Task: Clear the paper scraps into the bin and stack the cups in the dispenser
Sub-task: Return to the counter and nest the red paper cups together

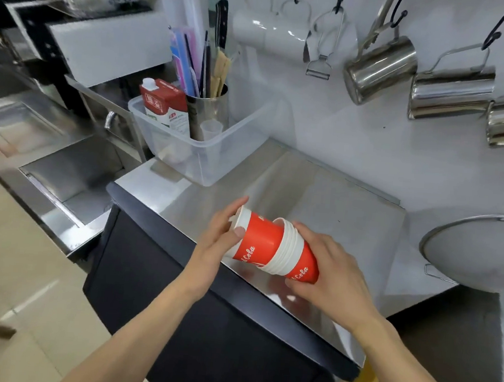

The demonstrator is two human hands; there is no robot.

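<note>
Both of my hands hold red and white paper cups over the steel counter (319, 196). My left hand (221, 236) grips the rim end of a single red cup (257, 241), which lies on its side. Its base is pushed into a nested stack of red cups (295, 262) held by my right hand (333, 271). The stack shows several white rims. No paper scraps, bin or cup dispenser are visible in this view.
A clear plastic tub (205, 151) at the counter's back left holds a red milk carton (167, 105) and a steel cup of straws (207, 109). Steel jugs (381, 68) hang on the wall. A round metal lid (478, 251) sits right. A sink (74, 171) lies left.
</note>
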